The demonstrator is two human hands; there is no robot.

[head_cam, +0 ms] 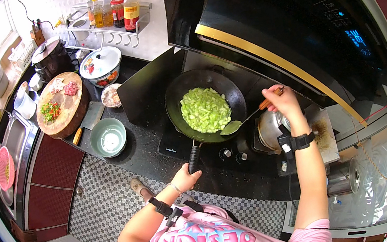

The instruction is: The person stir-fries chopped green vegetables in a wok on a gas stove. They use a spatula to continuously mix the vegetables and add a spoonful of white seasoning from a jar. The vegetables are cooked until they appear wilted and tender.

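Note:
A black wok sits on the gas hob before me, with a mound of chopped pale-green vegetable in it. My left hand grips the wok's dark ribbed handle. In my right hand is the wooden handle of a metal ladle. The ladle's bowl rests at the wok's near right side, beside the vegetable pieces. What the bowl holds is hard to make out.
Left of the hob stand a pale green bowl, a cleaver and a round chopping board bearing meat and chopped peppers. A lidded enamel pot is behind them. A metal pot stands right of the wok, below the range hood.

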